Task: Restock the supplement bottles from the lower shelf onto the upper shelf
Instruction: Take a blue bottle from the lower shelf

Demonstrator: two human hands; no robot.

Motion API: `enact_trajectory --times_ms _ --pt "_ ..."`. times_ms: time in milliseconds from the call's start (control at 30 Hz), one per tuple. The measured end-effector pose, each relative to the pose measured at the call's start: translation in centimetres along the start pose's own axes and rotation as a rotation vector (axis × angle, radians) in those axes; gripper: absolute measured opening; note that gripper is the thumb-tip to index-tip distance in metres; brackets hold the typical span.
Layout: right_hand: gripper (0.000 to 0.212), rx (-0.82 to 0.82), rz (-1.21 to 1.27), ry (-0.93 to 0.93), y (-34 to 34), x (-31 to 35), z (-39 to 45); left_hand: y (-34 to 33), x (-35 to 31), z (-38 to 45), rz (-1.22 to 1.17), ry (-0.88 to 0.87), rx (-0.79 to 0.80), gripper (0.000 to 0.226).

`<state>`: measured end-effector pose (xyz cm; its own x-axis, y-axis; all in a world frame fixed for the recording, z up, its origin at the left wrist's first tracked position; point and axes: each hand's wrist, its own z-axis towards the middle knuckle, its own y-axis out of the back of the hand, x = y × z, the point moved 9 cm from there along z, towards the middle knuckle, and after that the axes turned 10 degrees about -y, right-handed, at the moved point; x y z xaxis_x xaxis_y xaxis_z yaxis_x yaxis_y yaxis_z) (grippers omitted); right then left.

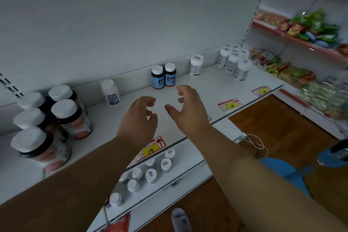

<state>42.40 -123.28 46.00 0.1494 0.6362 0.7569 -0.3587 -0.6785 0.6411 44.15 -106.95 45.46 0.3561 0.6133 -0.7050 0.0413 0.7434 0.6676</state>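
Two dark bottles with blue labels and white caps point(163, 77) stand side by side at the back of the upper shelf point(207, 88). My left hand point(138, 118) and my right hand point(185, 108) hover over the shelf just in front of them, both empty with fingers spread and curled. Several white-capped bottles point(150, 173) stand on the lower shelf point(180, 162) under my forearms. A white bottle point(111, 92) stands to the left of the pair, another white bottle point(196, 65) to the right.
Several dark bottles with orange labels point(54, 118) crowd the shelf's left end. A cluster of white bottles point(234, 60) stands at its right end. Price tags point(230, 104) line the front edge. Snack packets point(308, 26) fill the shelves at right. A white cable point(256, 143) lies on the wooden floor.
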Motion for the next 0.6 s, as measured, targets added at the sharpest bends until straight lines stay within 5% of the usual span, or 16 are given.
enact_trajectory --times_ms 300,600 --pt "0.050 0.021 0.112 -0.079 -1.8 4.3 -16.6 5.6 1.1 -13.9 -0.028 -0.209 0.123 0.040" --pt "0.043 0.169 0.161 -0.105 -10.1 -0.9 -24.2 3.1 8.5 -24.1 0.072 -0.038 0.205 0.036"
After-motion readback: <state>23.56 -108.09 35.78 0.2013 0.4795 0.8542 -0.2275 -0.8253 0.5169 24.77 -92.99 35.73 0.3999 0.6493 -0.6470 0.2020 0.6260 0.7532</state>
